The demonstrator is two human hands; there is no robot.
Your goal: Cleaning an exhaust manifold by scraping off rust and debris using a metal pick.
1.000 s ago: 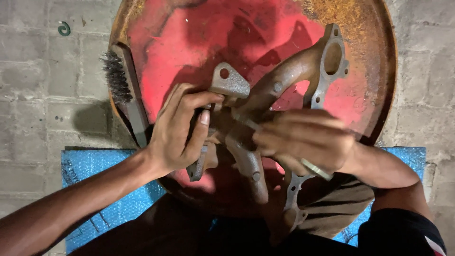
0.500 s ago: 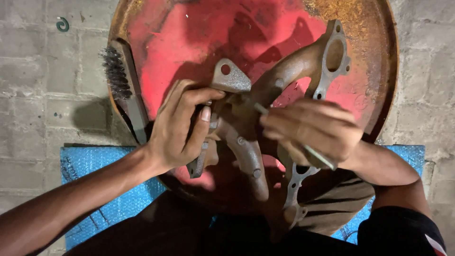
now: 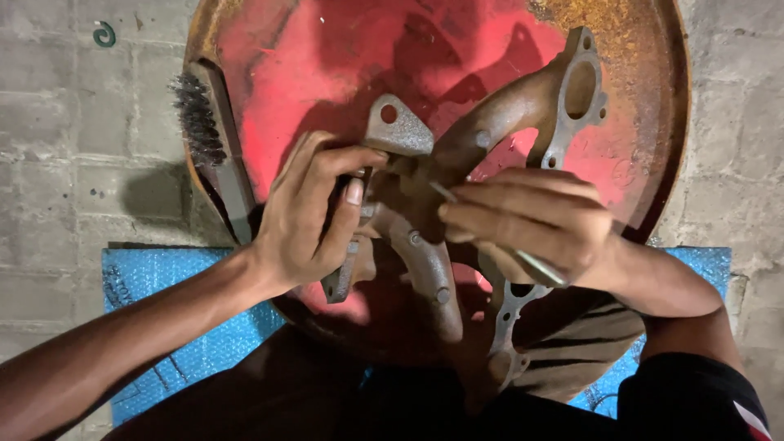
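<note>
The left hand (image 3: 306, 216) grips the rusty exhaust manifold (image 3: 457, 220) on the red metal disc (image 3: 310, 73), and the right hand (image 3: 523, 220) pinches a thin metal tool (image 3: 535, 265) that could slip and jab fingers.

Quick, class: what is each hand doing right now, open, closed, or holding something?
Left hand: closed on the rusty cast metal manifold.
Right hand: closed on a thin metal tool, tip at the manifold.

Manifold (image 3: 490, 122) on disc (image 3: 269, 65); brush (image 3: 208, 139) left (perhaps overhanging).
</note>
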